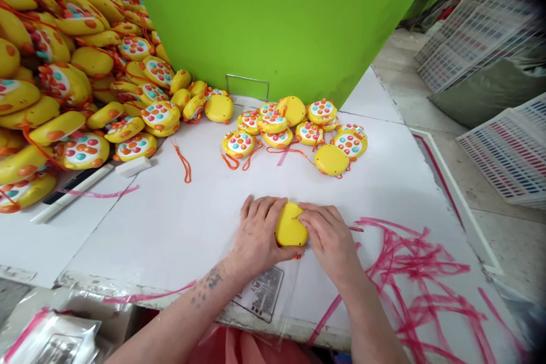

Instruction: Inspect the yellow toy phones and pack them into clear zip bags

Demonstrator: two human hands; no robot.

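Observation:
A yellow toy (290, 228) lies back side up on the white table (179, 227), near its front edge. My left hand (256, 236) wraps round its left side, fingers curled over the top. My right hand (328, 239) rests on its right side with fingertips pressed onto the yellow shell. A clear plastic bag with a printed label (262, 293) lies under the toy and hands. A small group of the same yellow toys (298, 128) with coloured buttons and orange cords sits just beyond.
A big heap of yellow toys (63, 79) fills the left. A green wall panel (277, 17) stands behind. Pink strips (409, 278) lie scattered at the right. A loose orange cord (184, 164) lies on the table. White crates (507, 153) stand on the floor at right.

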